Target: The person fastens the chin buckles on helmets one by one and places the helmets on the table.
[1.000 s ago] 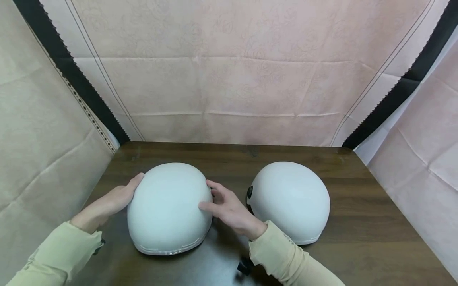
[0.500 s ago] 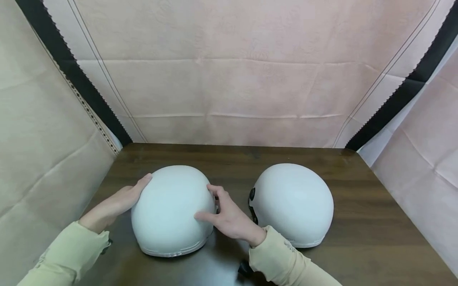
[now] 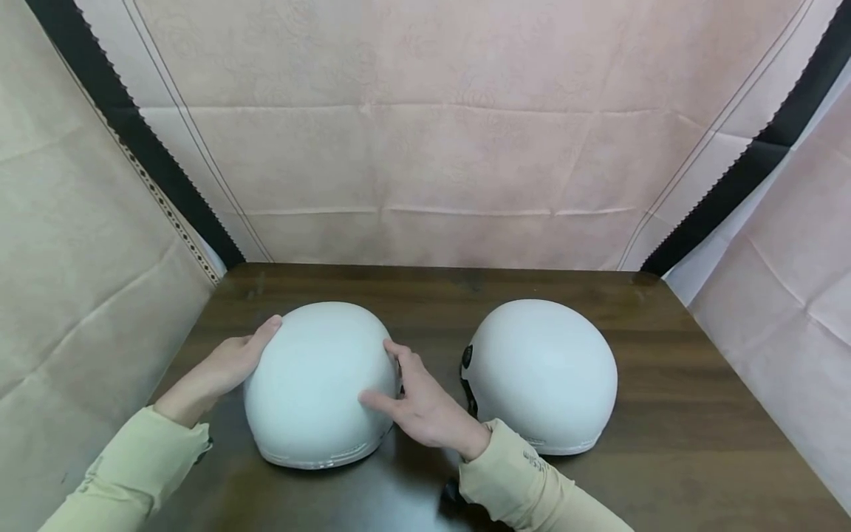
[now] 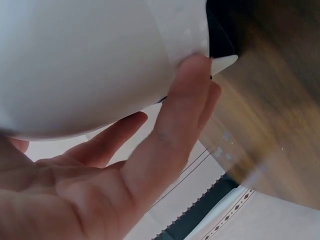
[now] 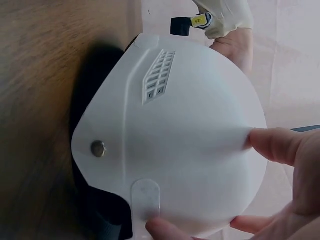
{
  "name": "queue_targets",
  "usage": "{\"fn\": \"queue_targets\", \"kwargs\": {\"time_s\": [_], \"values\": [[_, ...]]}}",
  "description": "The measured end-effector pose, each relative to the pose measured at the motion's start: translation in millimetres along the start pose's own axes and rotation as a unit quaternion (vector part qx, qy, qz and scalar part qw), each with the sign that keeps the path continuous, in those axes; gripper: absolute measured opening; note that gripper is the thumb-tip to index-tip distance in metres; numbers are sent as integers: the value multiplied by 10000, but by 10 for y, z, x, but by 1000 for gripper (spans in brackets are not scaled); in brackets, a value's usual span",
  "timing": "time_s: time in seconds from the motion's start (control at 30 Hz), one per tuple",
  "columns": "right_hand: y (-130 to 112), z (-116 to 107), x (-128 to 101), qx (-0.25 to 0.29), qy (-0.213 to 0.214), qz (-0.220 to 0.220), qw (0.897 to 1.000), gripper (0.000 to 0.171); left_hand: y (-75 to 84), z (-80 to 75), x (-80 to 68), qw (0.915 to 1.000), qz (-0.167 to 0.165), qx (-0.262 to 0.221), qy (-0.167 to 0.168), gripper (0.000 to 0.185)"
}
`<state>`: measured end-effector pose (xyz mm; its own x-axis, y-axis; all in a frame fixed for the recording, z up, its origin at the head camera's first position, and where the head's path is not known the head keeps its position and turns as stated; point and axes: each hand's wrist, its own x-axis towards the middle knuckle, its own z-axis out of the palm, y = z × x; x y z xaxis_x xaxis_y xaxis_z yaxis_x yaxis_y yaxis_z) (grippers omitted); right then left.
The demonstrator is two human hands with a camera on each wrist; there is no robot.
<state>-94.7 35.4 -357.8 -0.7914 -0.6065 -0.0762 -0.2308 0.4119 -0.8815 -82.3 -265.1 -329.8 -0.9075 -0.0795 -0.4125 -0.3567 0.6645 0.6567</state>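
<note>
Over the last second my left hand [image 3: 233, 360] had slid a little further up the left flank of the near helmet [image 3: 321, 382], fingertips now at its upper curve; my right hand [image 3: 419, 403] had drawn in tighter against the right flank. The helmet itself barely shifted.

That white helmet sat dome-up on the dark wooden table [image 3: 665, 443], left of centre, close to the front edge. Both hands lay flat against it, fingers straight and spread, palms pressing from either side, nothing curled round it. The left wrist view showed my fingers [image 4: 185, 105] along the shell's lower rim. The right wrist view showed a thumb and fingertip [image 5: 272, 145] on the shell, with a vent grille [image 5: 159, 76] and a small round stud [image 5: 98, 148] on its side.

A second white helmet [image 3: 541, 373] stood just to the right, apart from the first, a black button-like fitting [image 3: 467, 356] on its near left side. My right hand filled the gap between the two, with little room to spare. Pale pink fabric [image 3: 425, 133] hung behind the table and at both sides.
</note>
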Motion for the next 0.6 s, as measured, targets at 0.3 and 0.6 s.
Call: {"fn": "queue_targets", "kwargs": {"time_s": [0.3, 0.6], "values": [[17, -16, -19, -67, -73, -123, 9999, 85, 40, 17, -3, 9996, -43, 119, 258, 106], [37, -32, -25, -231, -114, -242, 9994, 87, 110, 28, -24, 9965, -8, 110, 826, 102]]}}
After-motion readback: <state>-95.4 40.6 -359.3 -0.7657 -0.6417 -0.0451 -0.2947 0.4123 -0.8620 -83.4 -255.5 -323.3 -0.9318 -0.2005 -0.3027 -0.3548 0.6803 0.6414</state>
